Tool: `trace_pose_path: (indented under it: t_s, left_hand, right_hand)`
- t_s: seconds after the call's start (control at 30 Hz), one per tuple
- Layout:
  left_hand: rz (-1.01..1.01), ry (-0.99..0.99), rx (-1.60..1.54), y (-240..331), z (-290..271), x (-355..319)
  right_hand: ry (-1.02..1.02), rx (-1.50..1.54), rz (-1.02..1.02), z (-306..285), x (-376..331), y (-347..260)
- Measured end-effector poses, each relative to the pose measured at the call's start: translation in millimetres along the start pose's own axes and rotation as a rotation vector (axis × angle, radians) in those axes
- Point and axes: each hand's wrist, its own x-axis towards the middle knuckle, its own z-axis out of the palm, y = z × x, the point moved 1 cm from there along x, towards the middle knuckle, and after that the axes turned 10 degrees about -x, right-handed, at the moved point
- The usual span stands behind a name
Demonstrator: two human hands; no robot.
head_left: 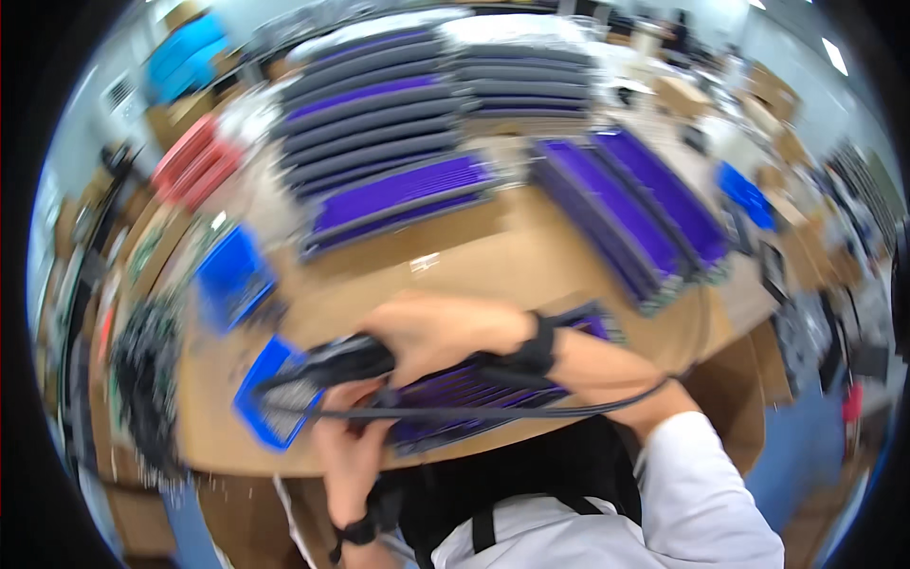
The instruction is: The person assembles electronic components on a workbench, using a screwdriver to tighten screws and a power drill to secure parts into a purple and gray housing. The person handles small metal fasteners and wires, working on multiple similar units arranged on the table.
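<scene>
My right hand [441, 327] reaches across to the left, wrapped round a black, handheld powered screwdriver [346, 362]. Its front end lies over a blue bin [250, 391] of small metal parts; motion blur hides the tip. A dark cable [493, 412] curves back along my right forearm. Below the tool, my left hand [349, 441] is closed, fingers bent together at the left end of a dark-framed unit with a purple slatted inside [464, 391]. Whatever those fingers hold is too blurred to make out. This unit lies near the table's front edge, partly covered by my right arm.
Two long purple-lined units [616, 204] lie at the right. Another purple unit [403, 194] sits before tall stacks of grey units [370, 123]. A second blue bin [232, 275] stands at the left, with red trays [194, 161] beyond. Black cables [152, 379] hang beside the table [417, 270].
</scene>
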Motion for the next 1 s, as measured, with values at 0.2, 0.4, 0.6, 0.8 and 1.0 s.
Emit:
trace_pose_path:
  t_s: [0.2,0.4,0.6,0.8,1.0]
  left_hand:
    - [-0.034,-0.002,-0.139,1.4,4.3,5.3]
    - [0.029,0.062,-0.007,8.5,9.6,4.1]
    - [0.018,0.091,-0.069,5.3,8.2,5.1]
    - [0.047,0.066,-0.029,9.8,0.7,2.8]
    - [0.01,0.084,-0.063,3.6,-1.6,-4.3]
  right_hand:
    - [0.0,-0.026,0.109,-18.2,-12.0,-18.6]
    - [-0.044,-0.049,0.171,-19.4,-9.0,-25.1]
    - [-0.014,-0.063,0.194,-20.3,-7.2,-32.7]
    - [-0.064,-0.04,0.178,-15.2,-1.1,-29.3]
    - [-0.105,-0.038,0.162,-11.6,3.5,-35.4]
